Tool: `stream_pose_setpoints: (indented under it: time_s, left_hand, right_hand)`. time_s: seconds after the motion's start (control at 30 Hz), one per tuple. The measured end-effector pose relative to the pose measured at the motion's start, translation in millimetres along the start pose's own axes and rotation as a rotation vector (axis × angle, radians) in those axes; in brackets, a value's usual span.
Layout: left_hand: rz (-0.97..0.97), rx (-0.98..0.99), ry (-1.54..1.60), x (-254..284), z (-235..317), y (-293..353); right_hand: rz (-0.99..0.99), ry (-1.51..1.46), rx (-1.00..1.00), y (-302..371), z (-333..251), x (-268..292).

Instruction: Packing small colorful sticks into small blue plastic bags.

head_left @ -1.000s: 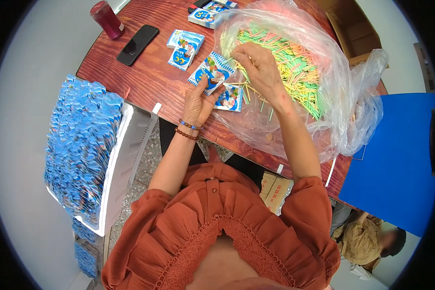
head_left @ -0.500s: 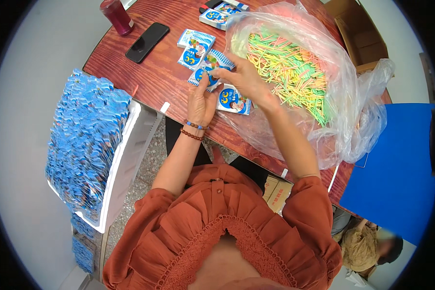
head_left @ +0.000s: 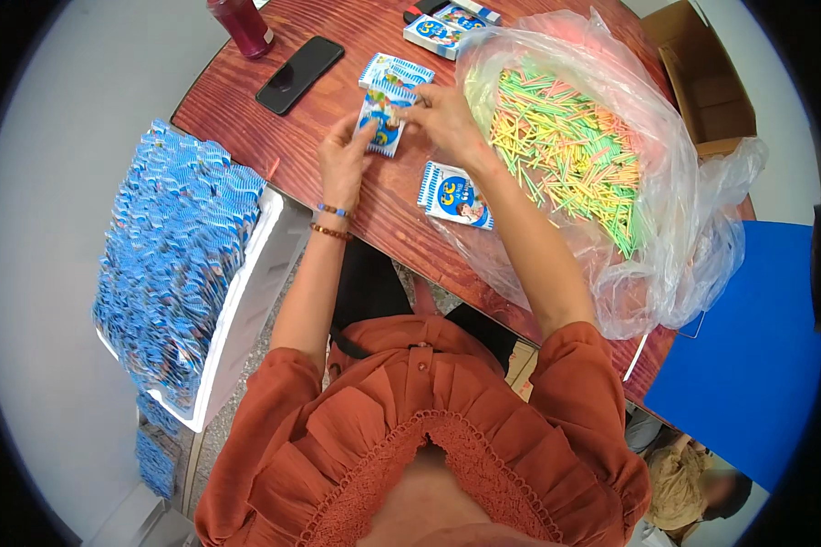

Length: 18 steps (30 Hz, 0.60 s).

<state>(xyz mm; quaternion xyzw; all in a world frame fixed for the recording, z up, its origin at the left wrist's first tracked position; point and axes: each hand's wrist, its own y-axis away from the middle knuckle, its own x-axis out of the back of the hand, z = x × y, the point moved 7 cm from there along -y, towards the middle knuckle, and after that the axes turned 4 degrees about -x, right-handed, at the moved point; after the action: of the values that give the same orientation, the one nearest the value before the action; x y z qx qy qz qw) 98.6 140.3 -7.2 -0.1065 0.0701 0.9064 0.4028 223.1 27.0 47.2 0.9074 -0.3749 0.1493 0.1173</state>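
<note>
Between my hands is a small blue-and-white candy packet (head_left: 380,137) with a round blue emblem. My left hand (head_left: 343,162) is closed at the packet's left edge, thumb and fingertips on it. From the other side my right hand (head_left: 449,126) pinches its right edge with bent fingers; the fingertips are partly blurred. The packet's far end overlaps another such packet (head_left: 394,69) lying on the table. Nearer to me, beneath my right wrist, a separate packet (head_left: 456,196) lies flat beside the plastic bag.
An open clear bag (head_left: 602,301) holds many thin pastel sticks (head_left: 566,137). A phone (head_left: 299,75), a red bottle (head_left: 243,27) and small boxes (head_left: 433,35) stand farther back. A white bin (head_left: 246,283) heaped with packets is at left; a cardboard box (head_left: 702,87) is at right.
My hands have drawn apart slightly, the left one moving left. The held packet has turned more upright and sits against the far packets. The whole view has shifted a little.
</note>
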Motion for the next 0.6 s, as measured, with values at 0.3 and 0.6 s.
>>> stream_pose_setpoints:
  time_s: [0.3,0.6]
  left_hand:
    - [0.021,-0.503,-0.928,-21.0,5.1,-8.7]
    - [0.081,-0.527,-0.945,-16.5,7.7,-9.9]
  right_hand:
    - [0.345,0.24,0.124,-17.0,23.3,36.4]
    - [0.269,0.389,0.05,119.9,40.5,82.4]
